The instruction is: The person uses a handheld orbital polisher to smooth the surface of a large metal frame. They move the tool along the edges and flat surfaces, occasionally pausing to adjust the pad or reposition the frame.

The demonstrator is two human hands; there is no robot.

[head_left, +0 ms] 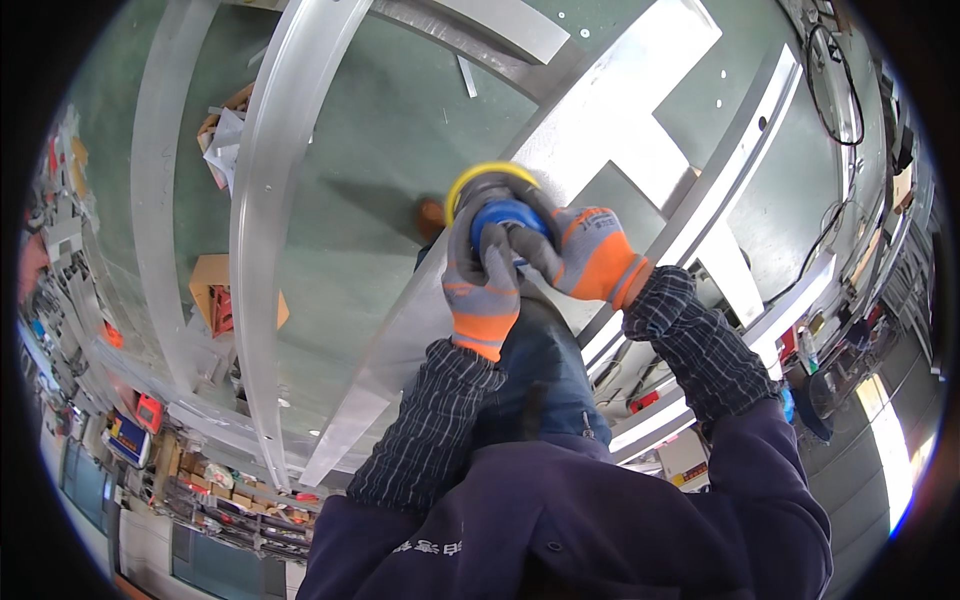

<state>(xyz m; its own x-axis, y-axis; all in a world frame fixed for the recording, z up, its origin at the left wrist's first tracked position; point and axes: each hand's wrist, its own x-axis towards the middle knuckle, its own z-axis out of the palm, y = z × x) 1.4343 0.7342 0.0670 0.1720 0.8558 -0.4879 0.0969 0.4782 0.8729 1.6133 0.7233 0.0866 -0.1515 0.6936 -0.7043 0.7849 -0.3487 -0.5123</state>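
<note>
Both of my hands wear grey and orange gloves and close around a round handheld sander (508,214) with a blue top, a dark body and a yellow pad edge. My left hand (478,285) wraps its near left side. From the right, my right hand (590,250) grips it, its fingers meeting the left ones over the blue top. The sander is over a flat silver metal beam (575,135) that runs diagonally beneath it. Its pad's underside is hidden, so I cannot tell whether it touches the metal.
More long metal beams (270,200) stand to the left, and another beam (735,150) lies to the right. Open cardboard boxes (210,275) sit on the green floor (350,130) between the left beams. A black cable (835,85) loops at the far right. Cluttered shelves (240,500) line the near left.
</note>
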